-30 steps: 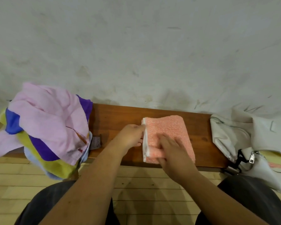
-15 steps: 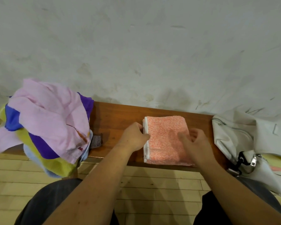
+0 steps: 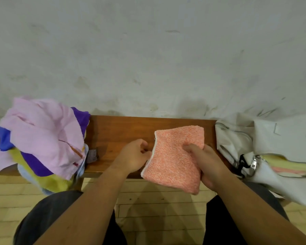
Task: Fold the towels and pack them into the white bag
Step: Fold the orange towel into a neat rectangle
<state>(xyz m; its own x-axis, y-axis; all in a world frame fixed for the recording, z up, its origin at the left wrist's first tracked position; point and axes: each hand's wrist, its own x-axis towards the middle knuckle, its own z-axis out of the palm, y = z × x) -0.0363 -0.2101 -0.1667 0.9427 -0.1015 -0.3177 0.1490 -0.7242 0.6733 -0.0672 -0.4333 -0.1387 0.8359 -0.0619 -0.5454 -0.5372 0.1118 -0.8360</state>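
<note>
Now: right grip (image 3: 207, 163) clamped on folded orange towel (image 3: 170, 167).
Left grip (image 3: 134, 156) curled at its left edge, hold unclear; white bag (image 3: 233, 138) right of right grip.

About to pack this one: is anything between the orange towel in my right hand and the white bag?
Nothing visible blocks it. The orange towel is in your right hand, with only bare bench between it and the white bag; folded towels already lie in its open mouth.
</note>
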